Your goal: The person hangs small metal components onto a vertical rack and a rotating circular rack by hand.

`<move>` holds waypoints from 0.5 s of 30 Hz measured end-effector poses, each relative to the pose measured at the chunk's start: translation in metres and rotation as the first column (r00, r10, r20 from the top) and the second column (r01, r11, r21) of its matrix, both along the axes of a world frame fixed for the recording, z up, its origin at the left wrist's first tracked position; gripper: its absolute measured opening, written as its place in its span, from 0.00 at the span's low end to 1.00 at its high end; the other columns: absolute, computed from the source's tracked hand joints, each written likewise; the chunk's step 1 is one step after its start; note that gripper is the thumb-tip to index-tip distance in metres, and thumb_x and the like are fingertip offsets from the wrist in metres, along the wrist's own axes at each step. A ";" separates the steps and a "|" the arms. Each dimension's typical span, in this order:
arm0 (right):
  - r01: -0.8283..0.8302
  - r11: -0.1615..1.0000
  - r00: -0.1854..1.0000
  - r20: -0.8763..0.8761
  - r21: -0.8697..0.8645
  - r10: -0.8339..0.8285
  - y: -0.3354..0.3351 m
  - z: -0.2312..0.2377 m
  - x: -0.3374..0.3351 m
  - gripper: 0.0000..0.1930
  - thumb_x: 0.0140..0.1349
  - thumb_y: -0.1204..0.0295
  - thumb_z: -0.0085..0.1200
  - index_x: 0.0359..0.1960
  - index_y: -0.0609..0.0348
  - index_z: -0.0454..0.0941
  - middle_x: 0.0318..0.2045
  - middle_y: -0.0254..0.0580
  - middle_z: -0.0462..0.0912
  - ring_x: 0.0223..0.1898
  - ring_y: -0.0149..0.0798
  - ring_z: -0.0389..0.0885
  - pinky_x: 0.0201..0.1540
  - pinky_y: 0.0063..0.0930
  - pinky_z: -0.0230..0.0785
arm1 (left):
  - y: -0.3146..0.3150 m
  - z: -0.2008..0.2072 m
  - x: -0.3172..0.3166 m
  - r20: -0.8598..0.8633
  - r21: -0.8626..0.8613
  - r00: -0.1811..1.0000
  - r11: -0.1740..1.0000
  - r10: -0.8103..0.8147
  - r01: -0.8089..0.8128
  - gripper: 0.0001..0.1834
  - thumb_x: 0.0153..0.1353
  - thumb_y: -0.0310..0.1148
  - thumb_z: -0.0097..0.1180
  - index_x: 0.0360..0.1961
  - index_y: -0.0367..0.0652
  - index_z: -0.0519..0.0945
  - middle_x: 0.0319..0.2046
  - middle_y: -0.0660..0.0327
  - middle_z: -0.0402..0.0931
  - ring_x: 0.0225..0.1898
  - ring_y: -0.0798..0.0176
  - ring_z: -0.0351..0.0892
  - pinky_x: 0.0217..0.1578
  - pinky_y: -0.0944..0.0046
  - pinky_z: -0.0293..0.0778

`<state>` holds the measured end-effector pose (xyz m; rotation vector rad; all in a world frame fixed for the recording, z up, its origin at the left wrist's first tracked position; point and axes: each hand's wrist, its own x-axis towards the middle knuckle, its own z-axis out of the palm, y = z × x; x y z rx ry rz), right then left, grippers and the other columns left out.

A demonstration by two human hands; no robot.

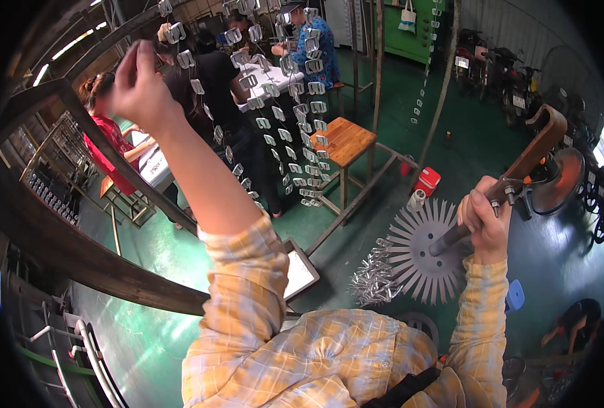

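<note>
Hooked bar (530, 156) is slanting up and right of the toothed disc (414, 246), its long axis rising from the right hand (484, 217), which is gripping its lower end; its far end is curling leftward. Far up-left of the disc, the left hand (142, 92) is pinching narrowly; whether it is holding anything, I cannot tell.

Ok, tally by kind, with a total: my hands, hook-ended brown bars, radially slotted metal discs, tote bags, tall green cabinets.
Hands (left hand, right hand): 2
Hook-ended brown bar: 1
Radially slotted metal disc: 1
White tote bag: 1
Tall green cabinet: 1
Total: 6
</note>
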<state>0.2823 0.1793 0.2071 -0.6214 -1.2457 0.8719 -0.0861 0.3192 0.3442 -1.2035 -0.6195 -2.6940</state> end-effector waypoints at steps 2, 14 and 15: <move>-0.015 1.000 1.000 -0.012 0.005 0.015 -0.001 0.003 -0.004 0.12 0.51 0.72 0.53 0.17 0.58 0.62 0.06 0.28 0.58 0.06 0.22 0.54 0.13 0.19 0.58 | 0.031 0.032 -0.050 -0.027 -0.102 0.993 0.988 -0.115 0.112 0.14 0.47 0.30 0.60 0.36 0.35 0.77 0.32 0.58 0.77 0.31 0.68 0.75 0.31 0.71 0.69; 0.045 0.999 0.999 -0.011 -0.014 -0.045 -0.005 -0.002 0.007 0.11 0.51 0.74 0.53 0.17 0.58 0.63 0.06 0.27 0.59 0.06 0.22 0.54 0.13 0.18 0.56 | 0.096 0.085 -0.066 0.031 -0.447 0.816 0.722 -0.577 0.528 0.13 0.49 0.32 0.59 0.39 0.46 0.77 0.35 0.67 0.75 0.36 0.70 0.70 0.34 0.74 0.65; 0.049 0.999 0.999 -0.012 -0.014 -0.049 -0.006 -0.002 0.008 0.11 0.51 0.74 0.53 0.17 0.58 0.63 0.06 0.27 0.59 0.06 0.22 0.54 0.13 0.18 0.56 | 0.095 0.088 -0.063 0.068 -0.480 0.842 0.722 -0.535 0.498 0.13 0.49 0.31 0.59 0.39 0.46 0.77 0.35 0.69 0.75 0.35 0.71 0.70 0.33 0.74 0.65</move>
